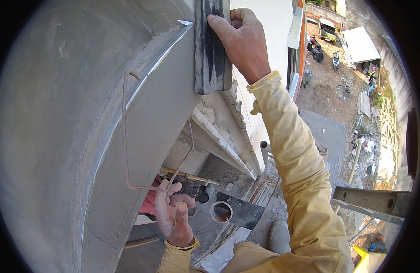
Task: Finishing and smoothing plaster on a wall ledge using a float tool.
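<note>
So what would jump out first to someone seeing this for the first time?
Probably the big grey plastered wall filling the left side, with the right hand pressing a dark float board flat against its edge at the top. Lower down, the left hand pinches a thin bent wire that runs up the wall. Then the drop: far below on the right lies a dirt yard with parked vehicles.

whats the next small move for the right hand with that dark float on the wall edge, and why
Probably draw the dark float down along the corner edge. The right hand presses it flat at the top of the grey plastered wall, and rough, crumbly plaster shows just below it. The left hand holds the bent wire, seemingly for support, so it should likely stay put.
</note>
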`<state>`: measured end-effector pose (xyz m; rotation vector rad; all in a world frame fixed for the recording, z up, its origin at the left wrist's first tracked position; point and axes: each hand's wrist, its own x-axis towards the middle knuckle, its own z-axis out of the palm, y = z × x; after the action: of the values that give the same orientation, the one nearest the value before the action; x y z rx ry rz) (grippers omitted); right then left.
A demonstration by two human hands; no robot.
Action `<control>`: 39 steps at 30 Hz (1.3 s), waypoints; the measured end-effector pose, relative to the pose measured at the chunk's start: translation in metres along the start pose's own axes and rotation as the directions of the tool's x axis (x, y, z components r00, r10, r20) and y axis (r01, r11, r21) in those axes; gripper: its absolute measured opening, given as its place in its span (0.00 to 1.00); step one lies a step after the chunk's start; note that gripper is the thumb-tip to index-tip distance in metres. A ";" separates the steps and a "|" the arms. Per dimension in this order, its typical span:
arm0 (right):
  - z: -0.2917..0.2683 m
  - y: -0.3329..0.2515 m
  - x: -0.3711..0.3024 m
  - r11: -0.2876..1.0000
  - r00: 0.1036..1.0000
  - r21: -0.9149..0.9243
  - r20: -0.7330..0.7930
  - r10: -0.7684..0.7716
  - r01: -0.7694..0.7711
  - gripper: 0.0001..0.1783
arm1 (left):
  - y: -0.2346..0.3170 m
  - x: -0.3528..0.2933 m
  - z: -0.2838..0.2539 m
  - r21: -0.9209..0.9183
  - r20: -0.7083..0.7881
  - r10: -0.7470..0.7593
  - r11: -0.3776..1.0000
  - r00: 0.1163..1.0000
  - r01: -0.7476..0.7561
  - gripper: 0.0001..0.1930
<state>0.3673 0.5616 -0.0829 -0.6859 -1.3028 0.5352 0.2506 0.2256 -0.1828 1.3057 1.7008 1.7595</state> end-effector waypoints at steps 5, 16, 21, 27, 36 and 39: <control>-0.018 0.034 -0.014 0.967 0.978 -0.150 -0.032 0.205 -0.207 0.30 | -0.002 0.000 0.002 -0.013 -0.014 -0.005 1.000 1.000 0.004 0.41; -0.003 0.011 -0.103 0.999 0.999 -0.033 0.041 -0.013 0.015 0.24 | -0.012 -0.008 -0.010 -0.016 -0.025 -0.080 0.997 0.996 0.080 0.39; 0.008 0.018 -0.023 0.970 0.968 -0.160 -0.143 -0.205 0.181 0.24 | -0.024 -0.017 -0.020 -0.027 -0.034 -0.137 0.990 0.990 0.136 0.40; 0.002 0.015 0.051 0.945 0.935 -0.227 -0.212 -0.285 0.237 0.18 | -0.025 -0.018 -0.007 -0.071 0.019 -0.140 0.987 0.990 0.141 0.41; 0.007 0.004 0.012 0.990 0.993 0.111 -0.065 0.098 -0.091 0.33 | -0.024 -0.027 -0.018 -0.050 0.015 -0.126 0.991 0.992 0.126 0.40; 0.007 0.000 -0.007 0.993 0.992 0.014 -0.047 0.117 -0.117 0.30 | -0.025 -0.034 -0.027 -0.037 0.001 -0.140 0.989 0.990 0.140 0.39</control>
<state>0.3591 0.5572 -0.0869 -0.7647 -1.2190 0.6174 0.2382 0.1879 -0.2138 1.1396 1.7088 1.7040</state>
